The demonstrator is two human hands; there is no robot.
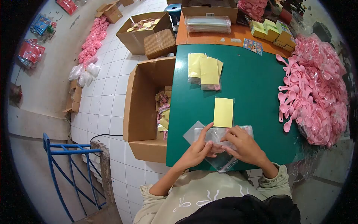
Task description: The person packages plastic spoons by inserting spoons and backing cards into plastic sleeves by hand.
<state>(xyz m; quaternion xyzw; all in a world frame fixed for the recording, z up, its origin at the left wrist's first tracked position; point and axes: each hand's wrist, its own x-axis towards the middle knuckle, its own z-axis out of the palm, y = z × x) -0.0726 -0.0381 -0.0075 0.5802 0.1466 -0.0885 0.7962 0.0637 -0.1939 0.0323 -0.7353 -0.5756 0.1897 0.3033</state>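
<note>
Both hands meet over clear plastic bags (218, 161) at the green table's front edge. My left hand (197, 151) has its index finger stretched toward the lower left corner of a yellow card (223, 112). Its thumb and other fingers are bent at the plastic and appear to hold a bag. Opposite it, my right hand (244, 146) is curled, with thumb and fingers drawn in on the same plastic; its exact grip is partly hidden. The yellow card lies flat in a clear sleeve just beyond the hands.
More bagged yellow cards (209, 71) lie farther back on the green table (253, 86). Pink plastic spoons (292, 87) are heaped at right beside full bags (324, 93). An open cardboard box (145, 108) stands left of the table. Yellow boxes (272, 31) sit behind.
</note>
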